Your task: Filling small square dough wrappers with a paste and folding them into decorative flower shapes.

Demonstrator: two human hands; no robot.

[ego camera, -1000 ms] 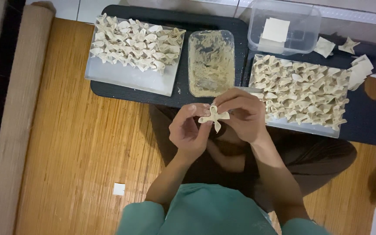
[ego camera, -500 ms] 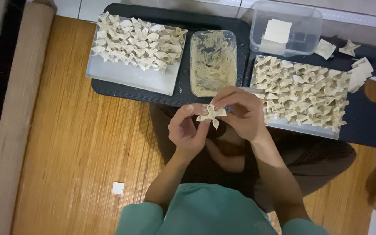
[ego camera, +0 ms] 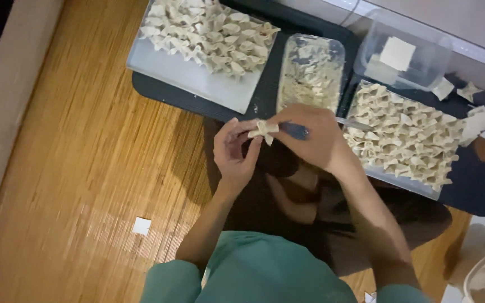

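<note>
Dumpling (ego camera: pixel 264 130) pinched between both hands, just below filling tub (ego camera: pixel 310 73) — folding step, corners already gathered. Left hand (ego camera: pixel 234 151) curled under it, right hand (ego camera: pixel 312 137) closed on it, also gripping blue-handled tool (ego camera: pixel 294 131). Next, probably: final pinch, then place on tray (ego camera: pixel 197 84) left of tub.

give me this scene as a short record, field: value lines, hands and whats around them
left hand: pinches a folded dumpling at its left side
right hand: pinches the same dumpling from the right, a blue-handled utensil tucked in it
left tray: folded dumplings piled at its far end
middle container: pale filling
right tray: packed with folded dumplings
clear tub: square wrappers inside
surface: dark board on a wooden floor
</note>
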